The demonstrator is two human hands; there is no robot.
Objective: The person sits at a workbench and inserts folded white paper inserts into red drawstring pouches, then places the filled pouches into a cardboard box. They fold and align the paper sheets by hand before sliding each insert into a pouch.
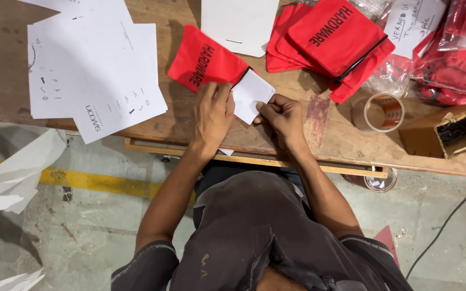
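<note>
Hands at the table edge: left hand pins a soft, light red pouch; right hand pinches a thin white card, apparently entering its mouth; best gripped by its edges.

A worn wooden surface carries everything. At its far left lie loose white printed sheets, overlapping, one corner hanging past the near edge. Near the middle lies a red fabric pouch with black lettering, a white card at its open end. Beyond it rests a blank white sheet. To the right sits a stack of red pouches, then a handwritten paper note, clear bags of red parts, a roll of tape and a brown cardboard box.
</note>
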